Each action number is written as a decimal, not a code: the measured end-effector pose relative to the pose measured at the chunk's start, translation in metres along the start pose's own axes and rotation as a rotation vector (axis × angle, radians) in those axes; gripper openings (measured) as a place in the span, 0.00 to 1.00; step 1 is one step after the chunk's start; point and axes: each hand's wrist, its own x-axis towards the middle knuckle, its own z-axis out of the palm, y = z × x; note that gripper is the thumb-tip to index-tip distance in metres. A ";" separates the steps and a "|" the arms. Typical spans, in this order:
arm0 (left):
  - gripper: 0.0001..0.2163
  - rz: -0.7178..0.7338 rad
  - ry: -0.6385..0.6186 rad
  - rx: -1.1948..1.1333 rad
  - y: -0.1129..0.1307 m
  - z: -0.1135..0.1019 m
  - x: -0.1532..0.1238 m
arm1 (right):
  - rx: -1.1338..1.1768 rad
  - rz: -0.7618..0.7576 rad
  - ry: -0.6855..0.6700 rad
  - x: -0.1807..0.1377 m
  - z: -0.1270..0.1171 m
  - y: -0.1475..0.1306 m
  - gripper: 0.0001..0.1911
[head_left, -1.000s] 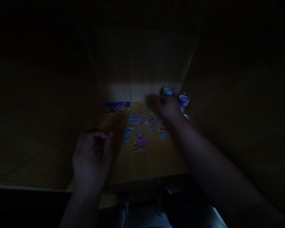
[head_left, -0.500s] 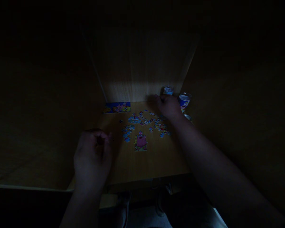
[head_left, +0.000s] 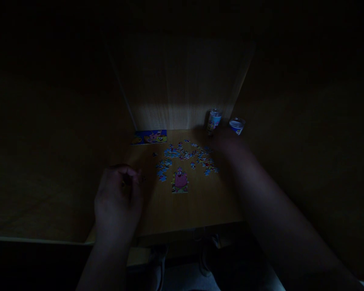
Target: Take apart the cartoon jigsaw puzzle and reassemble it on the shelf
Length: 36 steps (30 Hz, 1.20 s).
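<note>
My left hand hovers over the left side of the table, thumb and forefinger pinched together. A tiny dark bit shows at its fingertips, too dim to name. My right hand is smeared by motion in front of two clear-lidded printed tubs, the left tub and the right tub; its fingers are hidden. Between my hands lies a joined section of jigsaw puzzle showing a pink cartoon figure. Loose puzzle pieces spread in an arc behind it.
A blue printed picture card lies at the back left of the wooden table. One stray piece sits apart on the left. An upright wooden panel closes off the back. The scene is very dark.
My right hand has moved down and toward the right from beside the left tub, uncovering more of that tub's printed side. My left hand has stayed nearly still.
</note>
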 end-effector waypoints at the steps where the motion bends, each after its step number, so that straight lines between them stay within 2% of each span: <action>1: 0.03 0.012 0.000 0.003 0.000 0.000 0.000 | -0.053 0.024 -0.029 -0.001 -0.001 0.001 0.13; 5: 0.03 0.024 -0.002 0.019 -0.001 0.000 0.000 | -0.191 0.032 -0.106 -0.003 -0.007 0.002 0.18; 10: 0.03 0.052 -0.002 0.025 0.000 0.000 0.001 | -0.284 -0.043 -0.241 -0.009 -0.014 -0.007 0.17; 14: 0.03 0.051 -0.008 0.015 0.001 0.000 0.001 | -0.294 -0.041 -0.291 -0.013 -0.018 -0.012 0.17; 22: 0.07 0.070 0.000 -0.005 0.003 -0.003 0.001 | -0.241 -0.049 -0.249 -0.010 -0.013 -0.008 0.16; 29: 0.04 -0.034 0.019 0.045 0.000 -0.002 -0.001 | -0.189 -0.064 -0.163 -0.005 -0.004 -0.008 0.12; 36: 0.04 0.041 0.019 0.037 0.000 -0.003 0.001 | -0.062 -0.345 -0.153 -0.002 0.009 -0.013 0.09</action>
